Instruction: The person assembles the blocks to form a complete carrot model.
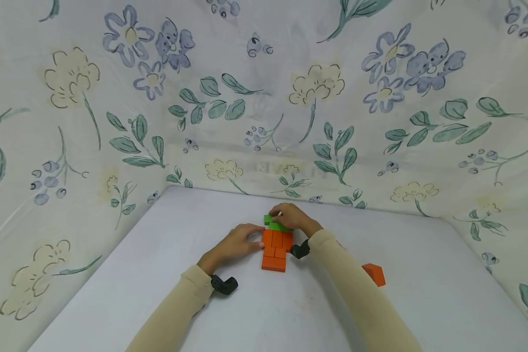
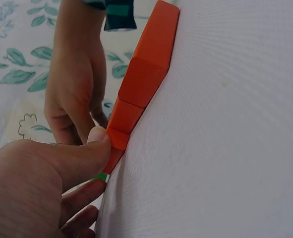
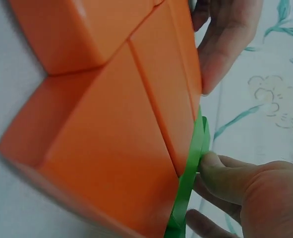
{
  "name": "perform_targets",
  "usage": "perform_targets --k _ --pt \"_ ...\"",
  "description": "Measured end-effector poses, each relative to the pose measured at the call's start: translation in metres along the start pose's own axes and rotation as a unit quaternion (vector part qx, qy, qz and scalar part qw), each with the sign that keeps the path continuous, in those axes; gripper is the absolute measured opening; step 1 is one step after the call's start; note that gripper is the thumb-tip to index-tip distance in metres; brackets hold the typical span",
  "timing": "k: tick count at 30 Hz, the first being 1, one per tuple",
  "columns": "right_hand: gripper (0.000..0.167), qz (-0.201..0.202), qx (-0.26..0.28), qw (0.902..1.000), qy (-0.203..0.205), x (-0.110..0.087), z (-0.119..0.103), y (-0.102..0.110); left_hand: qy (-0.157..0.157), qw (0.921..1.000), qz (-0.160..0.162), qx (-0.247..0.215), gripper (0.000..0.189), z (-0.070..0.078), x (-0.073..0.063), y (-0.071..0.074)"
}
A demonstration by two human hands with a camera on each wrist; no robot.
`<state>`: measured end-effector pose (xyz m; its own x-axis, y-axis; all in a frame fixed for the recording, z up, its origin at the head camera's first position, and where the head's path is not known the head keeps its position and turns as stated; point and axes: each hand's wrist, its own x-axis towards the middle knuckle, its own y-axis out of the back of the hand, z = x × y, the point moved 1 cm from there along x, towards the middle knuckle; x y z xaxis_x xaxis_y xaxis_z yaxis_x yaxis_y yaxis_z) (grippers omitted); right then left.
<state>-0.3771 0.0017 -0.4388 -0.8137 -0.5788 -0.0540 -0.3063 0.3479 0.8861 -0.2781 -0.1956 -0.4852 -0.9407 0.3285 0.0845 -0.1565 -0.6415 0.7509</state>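
Note:
Flat orange blocks point(image 1: 274, 253) lie fitted together on the white table, wide at the far end and narrower at the near end. Green pieces point(image 1: 279, 227) sit along their far edge, partly covered by fingers. My right hand point(image 1: 292, 216) reaches over and pinches a green piece; the right wrist view has the thumb against the green strip point(image 3: 190, 178). On the left, my left hand point(image 1: 237, 239) rests beside the orange blocks with thumb and fingers spread. Its thumb touches the side of an orange block point(image 2: 117, 139) in the left wrist view.
A separate orange block point(image 1: 375, 274) lies to the right, beside the right sleeve point(image 1: 356, 298). Flower-patterned cloth point(image 1: 264, 107) rises behind the table point(image 1: 264, 313) and along both sides. Each wrist carries a small black camera point(image 1: 224, 285).

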Motion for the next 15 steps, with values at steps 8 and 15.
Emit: perform_targets --k 8,15 --pt "0.025 0.078 0.008 0.9950 0.062 -0.036 0.013 0.021 0.002 1.0000 -0.008 0.000 0.052 0.002 0.006 -0.012" --pt "0.021 0.111 -0.009 0.9895 0.092 -0.088 0.004 0.057 0.018 0.9998 0.000 0.007 0.052 0.001 0.002 -0.002"
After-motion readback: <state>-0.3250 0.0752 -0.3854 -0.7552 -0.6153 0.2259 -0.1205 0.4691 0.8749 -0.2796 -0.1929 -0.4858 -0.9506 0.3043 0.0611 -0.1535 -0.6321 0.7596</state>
